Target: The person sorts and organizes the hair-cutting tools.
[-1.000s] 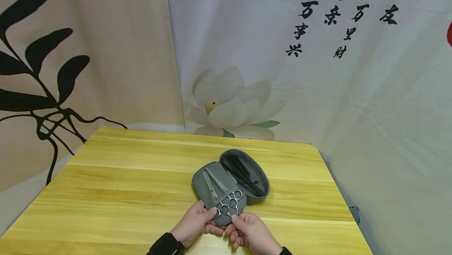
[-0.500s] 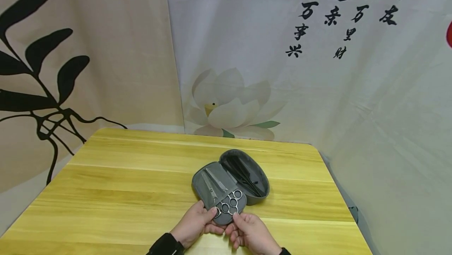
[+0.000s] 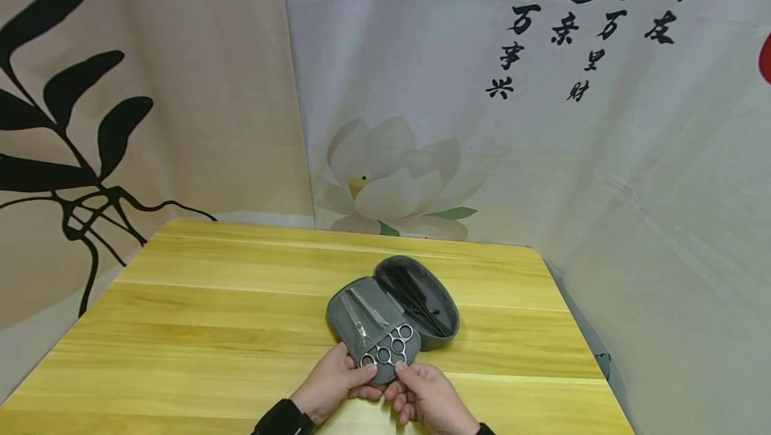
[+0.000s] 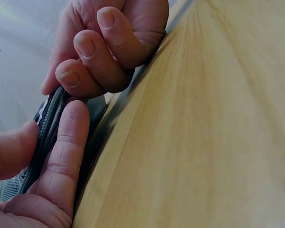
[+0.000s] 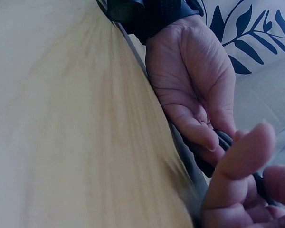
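Observation:
A grey zippered case [image 3: 394, 309] lies unfolded on the table in the head view. Its near half has a pocket holding metal scissors [image 3: 360, 325], whose ring handles stick out toward me. My left hand [image 3: 330, 376] grips that half's near-left edge, thumb on top beside the leftmost ring and fingers underneath. At the near-right edge, my right hand [image 3: 431, 395] pinches the case, thumb on top by another ring and other fingers curled. The left wrist view shows the case's zipper edge [image 4: 46, 126] between both hands. Long dark items [image 3: 415, 294], kind unclear, lie in the deeper half.
The case rests on a yellow wood-grain table [image 3: 211, 328]. Behind it hangs a pale cloth [image 3: 662, 154] printed with a flower, dark leaves and writing. A black cuff [image 3: 283, 417] covers the left wrist.
My left thumb has shifted slightly right and toward me. The leftmost scissors have slid a little farther into the pocket, and their ring shows more. The right hand stays nearly still.

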Motion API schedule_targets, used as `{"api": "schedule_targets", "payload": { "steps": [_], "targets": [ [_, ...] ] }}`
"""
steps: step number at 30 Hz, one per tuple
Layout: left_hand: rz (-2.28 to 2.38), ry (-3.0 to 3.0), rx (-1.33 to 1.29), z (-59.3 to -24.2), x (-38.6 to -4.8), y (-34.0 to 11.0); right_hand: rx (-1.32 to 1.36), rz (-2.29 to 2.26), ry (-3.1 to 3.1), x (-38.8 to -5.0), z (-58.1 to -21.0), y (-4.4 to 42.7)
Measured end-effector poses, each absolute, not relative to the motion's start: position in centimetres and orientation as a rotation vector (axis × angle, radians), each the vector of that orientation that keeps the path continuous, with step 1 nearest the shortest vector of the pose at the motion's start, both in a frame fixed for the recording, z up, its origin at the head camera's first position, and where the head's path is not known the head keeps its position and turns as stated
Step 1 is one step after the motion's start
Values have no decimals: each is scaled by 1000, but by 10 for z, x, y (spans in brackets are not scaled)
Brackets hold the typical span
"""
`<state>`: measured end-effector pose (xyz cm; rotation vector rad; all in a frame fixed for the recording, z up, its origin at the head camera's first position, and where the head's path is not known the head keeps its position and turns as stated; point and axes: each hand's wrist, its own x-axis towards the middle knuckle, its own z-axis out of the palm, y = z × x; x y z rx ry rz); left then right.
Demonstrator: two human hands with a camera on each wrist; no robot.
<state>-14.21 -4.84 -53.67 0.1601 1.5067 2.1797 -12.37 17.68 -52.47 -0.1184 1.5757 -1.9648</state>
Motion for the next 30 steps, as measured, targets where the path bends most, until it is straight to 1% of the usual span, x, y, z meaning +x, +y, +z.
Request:
{"api": "schedule_targets", "payload": {
  "steps": [23,30],
  "targets": [
    [2185,1506,149,-537,-142,-50,-103,-1974,1570,-122,-528,177],
    [2185,1492,172,-536,-142,-50,-143,-1973,1561,-124,-528,177]
  ]
}}
